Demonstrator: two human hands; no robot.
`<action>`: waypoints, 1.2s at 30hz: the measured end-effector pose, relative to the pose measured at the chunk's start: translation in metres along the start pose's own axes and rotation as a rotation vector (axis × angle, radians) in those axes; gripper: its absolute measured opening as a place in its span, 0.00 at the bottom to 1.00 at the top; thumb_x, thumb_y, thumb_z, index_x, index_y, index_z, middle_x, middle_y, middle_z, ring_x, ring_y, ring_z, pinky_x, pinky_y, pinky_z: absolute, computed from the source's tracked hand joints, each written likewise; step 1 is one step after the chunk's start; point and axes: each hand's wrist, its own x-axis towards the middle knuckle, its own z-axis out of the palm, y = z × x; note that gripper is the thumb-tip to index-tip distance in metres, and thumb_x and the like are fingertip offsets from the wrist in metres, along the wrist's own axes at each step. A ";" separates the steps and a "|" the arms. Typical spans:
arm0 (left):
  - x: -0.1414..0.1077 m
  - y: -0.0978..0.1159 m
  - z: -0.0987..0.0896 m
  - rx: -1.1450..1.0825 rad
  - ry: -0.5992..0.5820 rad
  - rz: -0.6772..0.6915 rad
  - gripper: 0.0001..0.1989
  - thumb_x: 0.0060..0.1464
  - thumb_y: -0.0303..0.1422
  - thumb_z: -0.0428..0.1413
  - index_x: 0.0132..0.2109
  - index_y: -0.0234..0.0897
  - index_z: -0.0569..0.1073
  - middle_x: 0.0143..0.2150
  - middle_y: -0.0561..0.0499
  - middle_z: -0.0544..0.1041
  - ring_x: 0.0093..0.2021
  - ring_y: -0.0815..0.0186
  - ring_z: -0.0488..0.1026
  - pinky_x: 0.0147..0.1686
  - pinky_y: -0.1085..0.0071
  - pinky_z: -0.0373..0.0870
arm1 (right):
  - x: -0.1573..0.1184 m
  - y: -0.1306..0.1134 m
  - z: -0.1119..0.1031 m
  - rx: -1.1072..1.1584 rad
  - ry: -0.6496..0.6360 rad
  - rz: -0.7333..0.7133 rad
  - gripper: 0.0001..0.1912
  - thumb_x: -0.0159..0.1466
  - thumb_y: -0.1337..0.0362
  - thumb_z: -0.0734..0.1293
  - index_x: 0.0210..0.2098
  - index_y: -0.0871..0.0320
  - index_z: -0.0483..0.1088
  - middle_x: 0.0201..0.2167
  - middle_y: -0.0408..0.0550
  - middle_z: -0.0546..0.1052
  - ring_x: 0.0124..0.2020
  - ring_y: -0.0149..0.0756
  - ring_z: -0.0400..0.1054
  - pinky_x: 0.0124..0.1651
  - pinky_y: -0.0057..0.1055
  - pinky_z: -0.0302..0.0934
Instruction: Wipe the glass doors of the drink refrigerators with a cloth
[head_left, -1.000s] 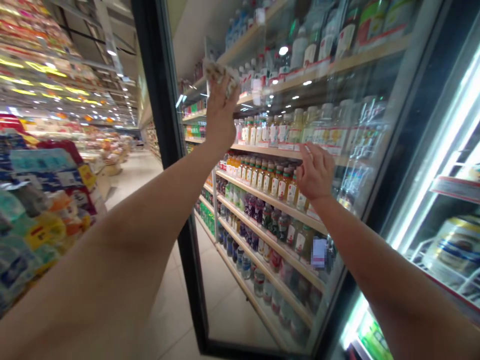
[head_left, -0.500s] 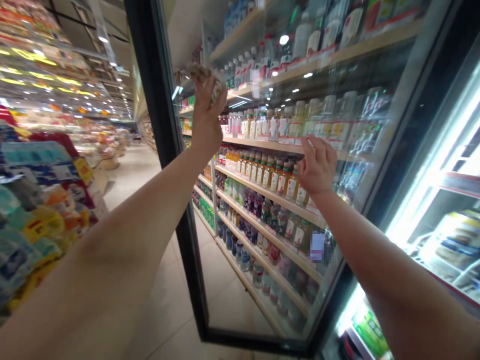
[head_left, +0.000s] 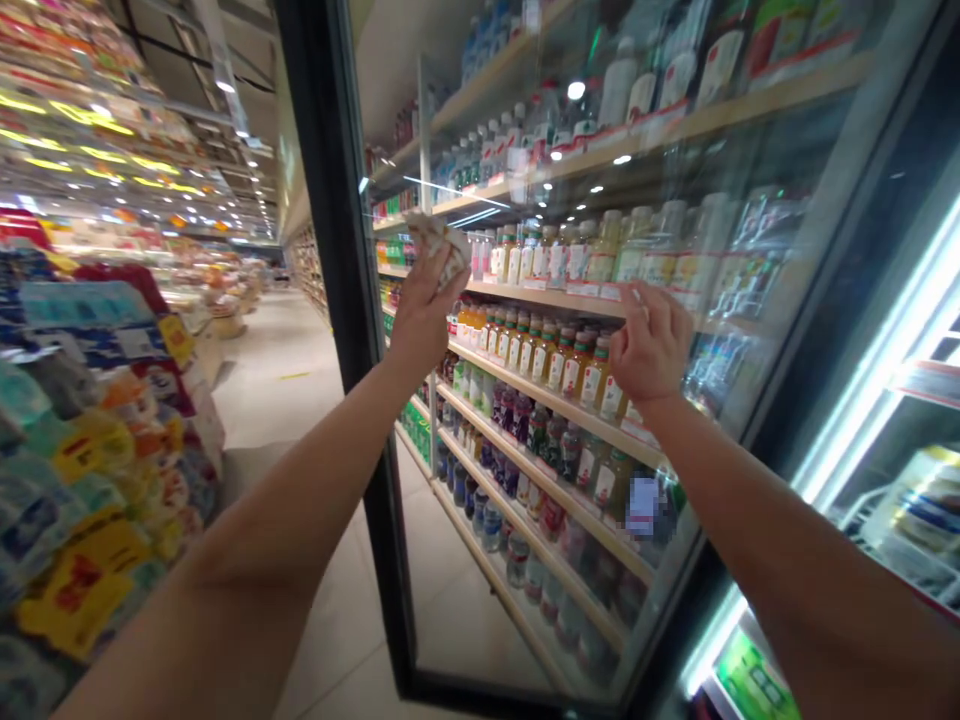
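Cloth (head_left: 454,258), pale and bunched, sits at 11 o'clock, held under our left hand (head_left: 421,322) against the black-framed glass door (head_left: 381,520). At 3 o'clock, our bare right hand (head_left: 652,345) has its fingers loosely bent at the same pane. Behind it we see shelved bottles (head_left: 559,365); farther out toward 3 o'clock glows a lit cooler (head_left: 874,385).

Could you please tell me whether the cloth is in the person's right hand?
No, the crumpled cloth is in the left hand, while the right hand has none.
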 end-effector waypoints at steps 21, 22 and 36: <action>-0.095 0.065 0.001 -0.069 -0.269 0.338 0.30 0.70 0.24 0.46 0.73 0.52 0.56 0.64 0.53 0.72 0.73 0.61 0.56 0.71 0.58 0.60 | -0.001 0.000 -0.002 -0.015 0.070 -0.037 0.30 0.64 0.68 0.59 0.66 0.58 0.65 0.63 0.57 0.71 0.65 0.50 0.62 0.67 0.51 0.58; -0.096 0.056 -0.005 -0.064 -0.276 0.349 0.30 0.69 0.24 0.47 0.72 0.54 0.57 0.62 0.54 0.74 0.71 0.62 0.59 0.71 0.61 0.61 | -0.001 0.000 -0.002 -0.011 0.072 -0.036 0.30 0.64 0.69 0.59 0.66 0.58 0.65 0.63 0.57 0.71 0.65 0.50 0.62 0.67 0.51 0.58; -0.161 0.103 -0.001 -0.036 -0.290 0.378 0.24 0.68 0.24 0.48 0.67 0.44 0.67 0.60 0.48 0.76 0.70 0.60 0.61 0.70 0.59 0.62 | -0.002 0.000 -0.004 0.007 0.078 -0.035 0.30 0.64 0.69 0.60 0.65 0.59 0.66 0.62 0.58 0.71 0.64 0.50 0.63 0.66 0.51 0.58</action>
